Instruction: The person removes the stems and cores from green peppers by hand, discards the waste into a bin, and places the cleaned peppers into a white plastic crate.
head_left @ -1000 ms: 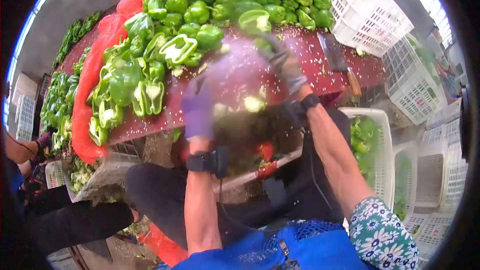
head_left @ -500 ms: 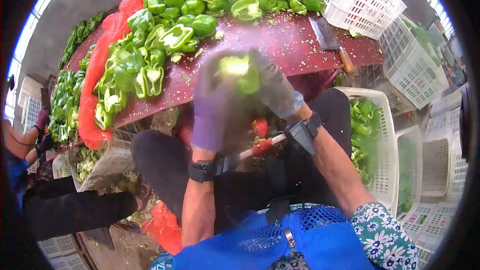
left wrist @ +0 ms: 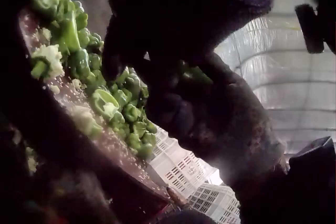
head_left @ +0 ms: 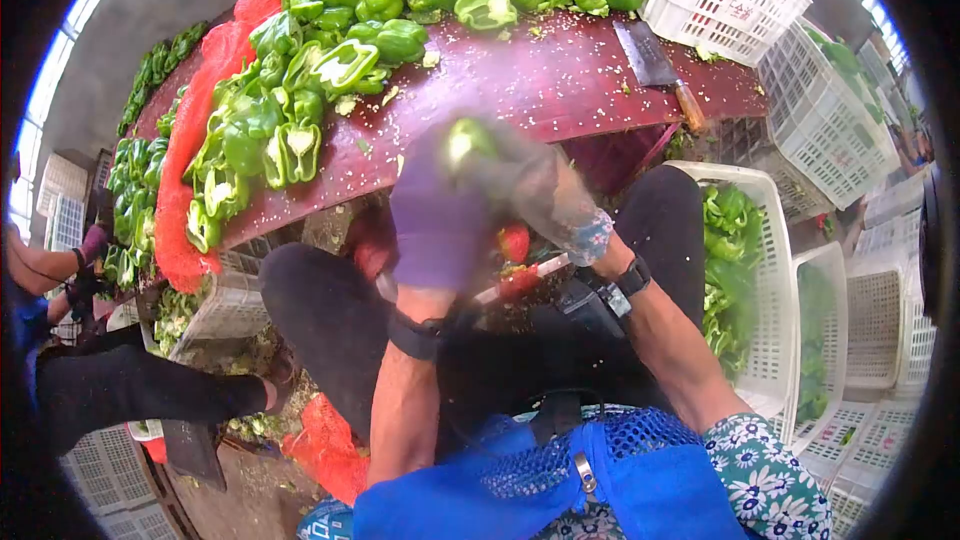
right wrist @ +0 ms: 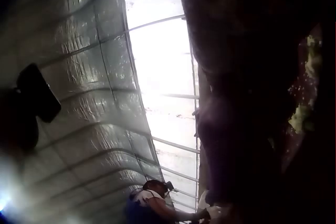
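In the head view, a green pepper with a pale, bright face is held between both gloved hands, just off the near edge of the red table. The purple-gloved left hand grips it from the left. From the right, the grey-gloved right hand closes round it, its fingers blurred. In the left wrist view the hands are dark shapes, with a bit of green pepper between them. The right wrist view is too dark to show the grip.
Many peppers are heaped along the table beside red netting. A cleaver lies at the table's right. White crates stand behind, and a crate of peppers stands right of the knees. Another person sits at left.
Both hands have come back from the table edge toward the body and drawn together round a pepper. The right hand has left the table top and now lies close against the left.
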{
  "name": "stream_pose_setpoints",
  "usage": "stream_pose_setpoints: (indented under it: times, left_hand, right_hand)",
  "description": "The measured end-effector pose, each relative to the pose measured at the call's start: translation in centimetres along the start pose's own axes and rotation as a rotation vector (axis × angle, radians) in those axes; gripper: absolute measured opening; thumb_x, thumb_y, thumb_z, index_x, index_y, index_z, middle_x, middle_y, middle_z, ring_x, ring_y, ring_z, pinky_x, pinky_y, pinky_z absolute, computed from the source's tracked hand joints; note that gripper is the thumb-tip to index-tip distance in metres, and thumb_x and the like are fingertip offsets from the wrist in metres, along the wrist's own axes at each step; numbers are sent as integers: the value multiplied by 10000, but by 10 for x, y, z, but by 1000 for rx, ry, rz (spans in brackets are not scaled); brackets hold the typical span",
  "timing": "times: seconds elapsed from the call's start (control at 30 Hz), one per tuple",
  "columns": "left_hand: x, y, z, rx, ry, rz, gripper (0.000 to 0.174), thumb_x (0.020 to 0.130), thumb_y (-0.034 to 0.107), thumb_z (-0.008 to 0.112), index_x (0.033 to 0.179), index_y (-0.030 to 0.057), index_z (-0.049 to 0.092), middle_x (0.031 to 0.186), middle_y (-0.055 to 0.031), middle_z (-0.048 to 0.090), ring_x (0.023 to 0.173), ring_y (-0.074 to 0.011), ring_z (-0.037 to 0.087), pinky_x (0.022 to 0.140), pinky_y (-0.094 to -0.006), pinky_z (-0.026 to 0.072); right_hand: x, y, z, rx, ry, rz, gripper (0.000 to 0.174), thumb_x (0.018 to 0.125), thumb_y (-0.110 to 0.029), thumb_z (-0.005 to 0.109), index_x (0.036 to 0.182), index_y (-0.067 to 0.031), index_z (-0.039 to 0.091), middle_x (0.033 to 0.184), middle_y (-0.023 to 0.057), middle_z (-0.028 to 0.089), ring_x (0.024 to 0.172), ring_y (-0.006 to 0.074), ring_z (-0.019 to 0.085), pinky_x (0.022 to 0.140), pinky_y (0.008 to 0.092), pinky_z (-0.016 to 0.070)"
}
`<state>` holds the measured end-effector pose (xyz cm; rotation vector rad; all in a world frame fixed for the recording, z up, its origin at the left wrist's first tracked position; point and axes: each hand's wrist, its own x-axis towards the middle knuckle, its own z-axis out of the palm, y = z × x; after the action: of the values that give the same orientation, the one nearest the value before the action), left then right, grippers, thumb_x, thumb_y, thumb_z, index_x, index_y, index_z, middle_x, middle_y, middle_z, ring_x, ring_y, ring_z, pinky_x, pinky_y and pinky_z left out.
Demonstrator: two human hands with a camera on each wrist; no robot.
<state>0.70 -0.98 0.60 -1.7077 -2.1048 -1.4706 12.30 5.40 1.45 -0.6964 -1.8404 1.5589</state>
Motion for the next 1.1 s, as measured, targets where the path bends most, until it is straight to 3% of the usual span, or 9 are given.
stream_pose_setpoints:
  times: [0.3,0.5,0.6,0.67,0.77,0.9,0.97,1.03,1.1]
  left_hand:
    - [-4,6,4,159,24,160,247,888,236,618,991,16,580,852,-187,641,751,-290,638,681,-385,486]
    - [-1,-33,14,-223,-95,-429,357,962,355,504,945,10,593,748,-114,628,709,-258,631,644,-401,490]
    - [5,-58,17,-202,-134,-211,394,984,388,450,963,22,593,793,-78,628,732,-258,626,693,-407,522]
    - [29,-37,-4,-1220,142,-901,502,976,491,393,1030,24,569,917,-115,646,821,-280,636,773,-422,540]
    - [48,-56,-10,-1129,132,-1105,677,967,580,273,1272,-7,417,1237,-222,533,1117,-320,559,877,-450,505]
    - [22,-59,9,-1195,-65,-1001,606,1003,497,261,1325,-6,367,1283,-193,496,1133,-297,534,896,-426,497]
    - [-6,-73,39,-439,-362,-178,733,958,552,349,1422,-8,260,1317,-196,466,1189,-322,486,1030,-493,361]
    - [-7,-61,50,-868,-410,-329,634,978,485,346,1379,-5,312,1298,-178,479,1179,-304,484,1031,-453,373]
    - [0,-48,44,-1494,-315,-774,450,1019,350,340,1293,1,417,1261,-142,506,1160,-268,480,1032,-374,397]
  right_hand:
    - [-9,-17,-4,-224,185,60,302,919,-216,596,1157,-31,622,974,168,689,837,222,667,745,310,511]
    - [14,46,-30,-278,-3,-438,239,932,-187,560,1126,-81,652,869,152,690,731,203,661,655,328,512]
    - [16,59,-38,-296,25,-182,312,944,-164,535,1208,-5,584,979,78,667,769,101,603,666,254,497]
    - [18,63,-43,-307,51,-13,367,951,-149,518,1262,45,539,1052,29,652,795,34,564,673,205,487]
    - [22,64,-40,-92,99,11,355,943,-84,510,1262,72,525,1097,35,640,855,32,561,719,199,491]
    - [17,38,-24,-15,332,-212,295,909,-144,521,1179,-60,606,1018,99,668,847,197,633,755,305,510]
    - [6,32,-11,-1078,366,-726,260,849,-103,500,1042,33,610,935,100,654,825,200,617,749,270,506]
    - [-4,31,36,-1748,652,-108,276,855,-80,465,1059,57,591,952,172,631,817,276,625,679,326,521]
    - [24,40,-6,-695,533,-785,178,790,-148,529,860,11,564,802,205,569,640,270,585,460,401,449]
